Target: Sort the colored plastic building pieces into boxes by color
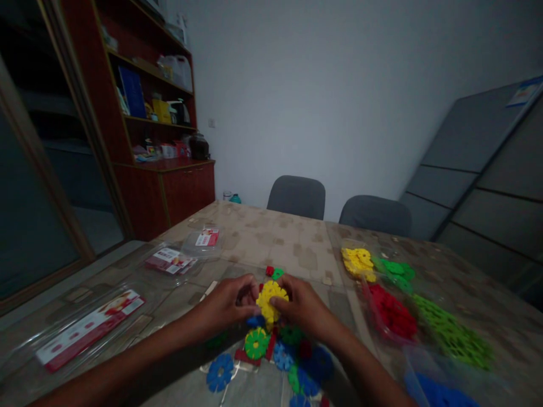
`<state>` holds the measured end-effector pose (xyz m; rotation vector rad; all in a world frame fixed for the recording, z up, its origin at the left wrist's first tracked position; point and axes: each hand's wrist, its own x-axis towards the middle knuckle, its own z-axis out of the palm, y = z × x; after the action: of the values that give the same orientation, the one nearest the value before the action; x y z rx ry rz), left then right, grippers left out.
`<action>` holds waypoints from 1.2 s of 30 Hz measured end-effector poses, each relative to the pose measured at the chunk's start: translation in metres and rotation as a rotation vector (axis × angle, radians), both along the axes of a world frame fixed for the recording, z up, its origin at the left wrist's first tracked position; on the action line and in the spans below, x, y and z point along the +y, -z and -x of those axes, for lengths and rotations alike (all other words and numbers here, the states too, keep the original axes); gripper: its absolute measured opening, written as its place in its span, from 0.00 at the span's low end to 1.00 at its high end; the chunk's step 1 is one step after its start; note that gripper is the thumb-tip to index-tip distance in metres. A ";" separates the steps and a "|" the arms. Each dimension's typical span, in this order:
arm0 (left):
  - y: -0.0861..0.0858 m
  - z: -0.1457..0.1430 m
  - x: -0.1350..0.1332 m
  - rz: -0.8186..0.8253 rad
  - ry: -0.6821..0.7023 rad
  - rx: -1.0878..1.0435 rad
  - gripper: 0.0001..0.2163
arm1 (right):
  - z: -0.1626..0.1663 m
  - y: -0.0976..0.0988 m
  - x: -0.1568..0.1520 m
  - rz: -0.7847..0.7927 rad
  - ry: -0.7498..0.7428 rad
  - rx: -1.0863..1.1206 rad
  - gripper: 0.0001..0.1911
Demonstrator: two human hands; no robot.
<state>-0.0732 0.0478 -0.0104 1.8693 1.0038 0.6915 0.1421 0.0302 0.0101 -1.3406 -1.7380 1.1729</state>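
Yellow notched plastic discs (271, 299), like flower-shaped building pieces, are held up between my two hands over the table. My right hand (303, 302) grips them from the right, its thumb pressed across the front. From the left, the curled fingers and thumb of my left hand (235, 299) close on the yellow edge. Below my hands lie joined and loose pieces: a green and yellow disc (256, 343), a red piece (247, 357), a blue disc (220, 372) and a lighter blue disc (283, 356). Shadow and my hands hide part of this group.
At right are yellow discs (358, 264), green discs (396, 273), a clear tub of red pieces (392, 314), lime-green pieces (452, 330) and a tub of blue pieces (441, 391). Clear lids (91, 330) with labels lie at left. Two grey chairs (297, 196) stand beyond the table.
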 end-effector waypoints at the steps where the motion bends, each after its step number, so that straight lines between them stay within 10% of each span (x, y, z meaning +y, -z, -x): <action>1: -0.002 0.001 0.000 -0.019 0.009 0.016 0.09 | -0.011 -0.008 0.005 -0.027 0.055 -0.048 0.06; 10: -0.014 0.016 0.015 -0.131 -0.001 0.159 0.08 | -0.166 -0.053 0.070 0.001 0.630 -0.390 0.09; 18: -0.025 0.035 0.022 -0.115 0.095 0.335 0.09 | -0.222 -0.057 0.066 0.062 0.734 -0.399 0.09; 23: -0.035 0.049 0.016 -0.056 0.144 0.565 0.08 | -0.190 -0.065 0.006 -0.158 0.444 -0.322 0.14; 29: -0.038 0.050 0.003 -0.077 0.224 0.843 0.20 | -0.104 -0.010 -0.090 -0.136 -0.077 -0.504 0.23; 36: -0.028 0.042 0.005 -0.120 0.236 0.871 0.18 | -0.052 0.031 -0.085 -0.123 -0.114 -0.668 0.17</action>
<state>-0.1151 0.0532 0.0174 2.4003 1.2372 -0.2586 0.1938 -0.0547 -0.0211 -1.6947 -2.3271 0.6867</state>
